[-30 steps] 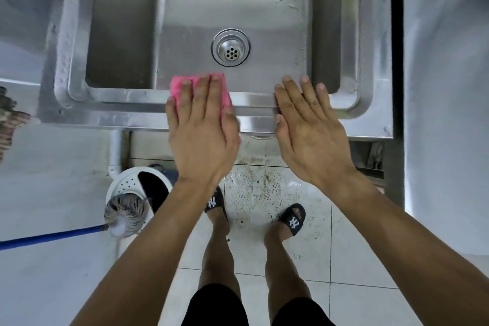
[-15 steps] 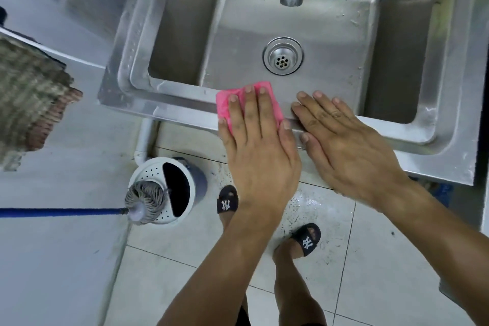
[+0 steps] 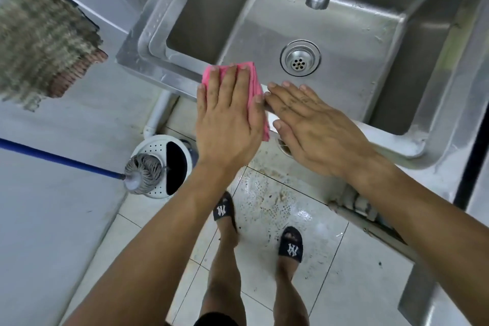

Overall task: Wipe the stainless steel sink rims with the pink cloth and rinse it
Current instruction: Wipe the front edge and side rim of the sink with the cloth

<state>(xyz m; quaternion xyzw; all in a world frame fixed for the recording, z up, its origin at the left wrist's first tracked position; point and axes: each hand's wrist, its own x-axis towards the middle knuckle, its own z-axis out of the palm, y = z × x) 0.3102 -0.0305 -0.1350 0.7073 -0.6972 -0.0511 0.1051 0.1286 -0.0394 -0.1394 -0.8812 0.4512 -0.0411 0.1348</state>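
Wet tiled floor (image 3: 277, 201), lower centre. Left hand (image 3: 227, 124) flat, pressing pink cloth (image 3: 254, 79) on sink rim (image 3: 148, 61); right hand (image 3: 317, 127) flat, empty. Risks: cloth sliding off the rim edge; slipping.

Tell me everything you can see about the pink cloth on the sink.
The pink cloth is bright pink, soft-looking and folded into a small pad, lying flat over the sink's near rim. The left hand presses it with straight fingers, covering most of it; only its far edge and right side show. The right hand rests on the rim right beside it.
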